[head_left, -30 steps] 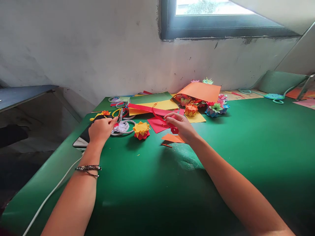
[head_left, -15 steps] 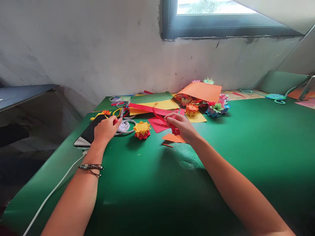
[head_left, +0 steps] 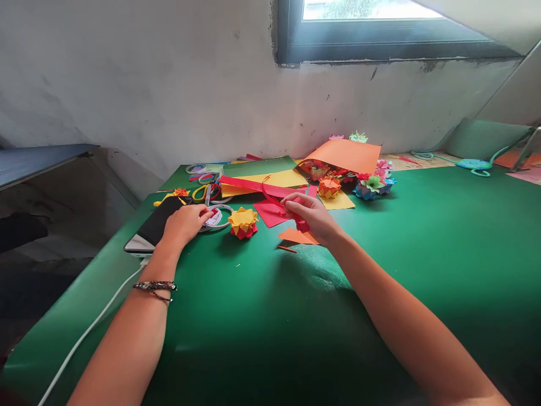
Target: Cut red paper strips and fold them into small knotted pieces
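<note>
My left hand (head_left: pixel 186 223) is closed beside the white tape roll (head_left: pixel 220 217), its fingertips at a small red piece; whether it grips scissors too is hidden. A metal blade (head_left: pixel 208 194) rises just behind these fingers. My right hand (head_left: pixel 310 215) is pinched on a curled red paper strip (head_left: pixel 269 194), with more red paper hanging below the fingers. Between the hands stands a folded yellow and red paper piece (head_left: pixel 243 223). Red square paper (head_left: pixel 269 213) lies behind and left of my right hand.
A black laptop-like device (head_left: pixel 156 225) with a white cable lies at the left. Yellow-handled scissors (head_left: pixel 199 194) are behind the left hand. Orange paper (head_left: pixel 344 155) covers paper flowers at the back. An orange scrap (head_left: pixel 298 236) and thin stick (head_left: pixel 287 248) lie before the right hand.
My left hand has turned slightly, its fingers now reaching further right toward the tape roll, and the red piece at them has shifted right. My right hand has hardly moved.
</note>
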`<state>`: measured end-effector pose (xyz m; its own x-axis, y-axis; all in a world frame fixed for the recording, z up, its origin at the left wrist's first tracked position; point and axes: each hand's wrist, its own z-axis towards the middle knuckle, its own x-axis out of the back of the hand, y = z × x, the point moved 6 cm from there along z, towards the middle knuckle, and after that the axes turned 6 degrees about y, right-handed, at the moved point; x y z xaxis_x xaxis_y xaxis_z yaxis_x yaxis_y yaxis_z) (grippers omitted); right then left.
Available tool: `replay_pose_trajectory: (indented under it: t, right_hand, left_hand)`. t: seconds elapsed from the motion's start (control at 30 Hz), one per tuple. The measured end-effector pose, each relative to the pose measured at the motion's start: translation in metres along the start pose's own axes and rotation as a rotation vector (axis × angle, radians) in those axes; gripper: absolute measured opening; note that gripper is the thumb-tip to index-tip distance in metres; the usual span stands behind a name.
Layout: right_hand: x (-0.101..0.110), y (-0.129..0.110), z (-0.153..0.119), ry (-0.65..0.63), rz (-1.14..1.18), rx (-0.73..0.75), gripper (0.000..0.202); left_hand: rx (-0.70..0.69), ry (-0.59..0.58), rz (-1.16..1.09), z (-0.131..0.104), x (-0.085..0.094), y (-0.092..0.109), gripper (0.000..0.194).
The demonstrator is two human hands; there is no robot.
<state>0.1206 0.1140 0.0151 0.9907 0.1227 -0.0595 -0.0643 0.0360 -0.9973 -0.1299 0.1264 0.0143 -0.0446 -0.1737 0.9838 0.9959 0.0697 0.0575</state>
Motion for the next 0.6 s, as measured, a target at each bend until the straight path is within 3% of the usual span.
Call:
replay_pose_trajectory:
  t: [0.2,0.47,0.6]
  right_hand:
    - [-0.001,-0.001,0.000,-0.008,-0.028,0.009,0.019]
    - [-0.002,-0.003,-0.003,-0.017,-0.060,0.015,0.016]
    - [-0.003,-0.004,-0.003,-0.039,-0.046,0.022,0.017]
  left_hand:
    - [-0.076,-0.182,0.243,0.011,-0.012,0.009,0.033]
    - [0.060,-0.267,0.285,0.030,-0.004,0.015,0.017]
    - [0.064,-0.260,0.316,0.028,0.003,0.021,0.017]
